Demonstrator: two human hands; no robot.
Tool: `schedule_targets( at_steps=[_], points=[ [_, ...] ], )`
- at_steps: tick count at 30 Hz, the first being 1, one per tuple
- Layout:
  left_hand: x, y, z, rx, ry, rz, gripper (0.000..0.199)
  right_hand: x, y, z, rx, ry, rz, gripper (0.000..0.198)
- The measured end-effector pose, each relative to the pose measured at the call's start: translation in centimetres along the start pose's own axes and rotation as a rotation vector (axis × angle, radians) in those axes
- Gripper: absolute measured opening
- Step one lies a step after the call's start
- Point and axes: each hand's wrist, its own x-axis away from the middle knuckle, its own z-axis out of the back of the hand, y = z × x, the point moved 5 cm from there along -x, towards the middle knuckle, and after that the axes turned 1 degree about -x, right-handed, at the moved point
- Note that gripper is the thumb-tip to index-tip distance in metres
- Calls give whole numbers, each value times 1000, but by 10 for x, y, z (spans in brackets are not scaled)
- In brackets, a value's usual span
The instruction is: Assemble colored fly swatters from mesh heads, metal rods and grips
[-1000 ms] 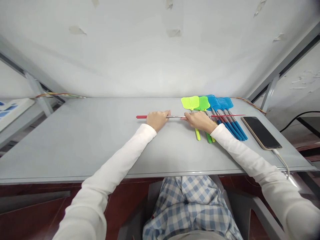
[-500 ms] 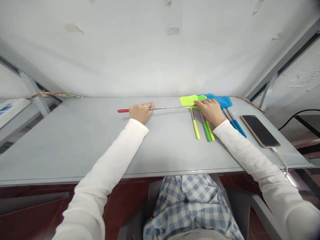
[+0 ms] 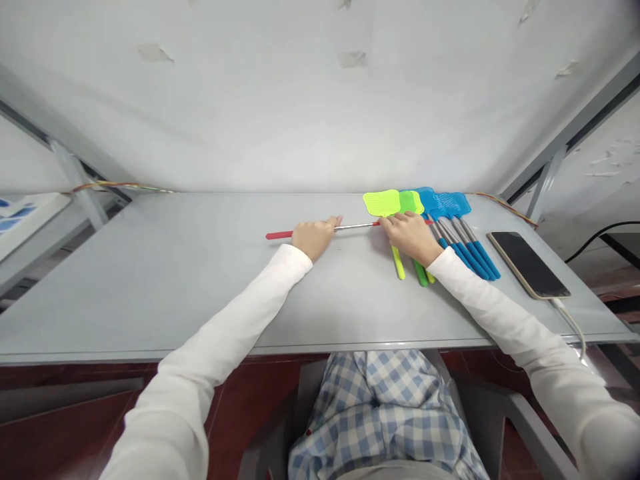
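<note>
A red fly swatter with a metal telescopic rod lies level between my hands. My left hand is closed round it near the red handle, which sticks out to the left. My right hand grips the other end, where bits of red show at the fingers; most of the swatter's head is hidden under that hand. Beside and under my right hand lie a yellow fly swatter and green fly swatters, their handles partly covered by the hand. Several blue fly swatters overlap just to the right.
A phone with a white cable plugged in lies on the right of the grey table. Thin coloured wires run along the back edge by the wall. Metal frame posts stand at both sides.
My left hand has moved right, towards my right hand, and the bare length of rod between them is shorter. My right hand has shifted slightly down, uncovering more of the green and blue heads.
</note>
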Motion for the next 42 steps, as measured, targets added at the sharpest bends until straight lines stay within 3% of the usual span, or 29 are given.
schedule_targets(
  at_steps=[6, 13, 20, 25, 29, 31, 34, 37, 42],
  points=[
    [5, 9, 0, 2, -53, 32, 61, 6, 5, 11, 59, 51, -35, 27],
    [10, 33, 1, 76, -96, 10, 58, 7, -26, 21, 49, 113, 37, 31],
    [10, 31, 18, 222, -102, 53, 45, 3, -11, 19, -56, 360, -11, 35],
    [14, 45, 18, 727, -196, -4, 30, 2, 14, 5, -104, 464, -71, 36],
    [24, 64, 9, 1342, -535, 72, 31, 0, 23, -3, -106, 471, -205, 42],
    [27, 72, 6, 1531, -623, 111, 31, -1, 25, -6, -131, 443, -248, 48],
    [23, 73, 0, 1531, -506, 155, 24, -1, 30, -10, -189, 397, -297, 55],
    [15, 68, -8, 1273, -301, 232, 16, 2, 34, -16, -225, 367, -344, 57],
    [-1, 69, -15, 1049, -198, 259, 8, 5, 36, -23, -229, 336, -358, 54]
  ],
)
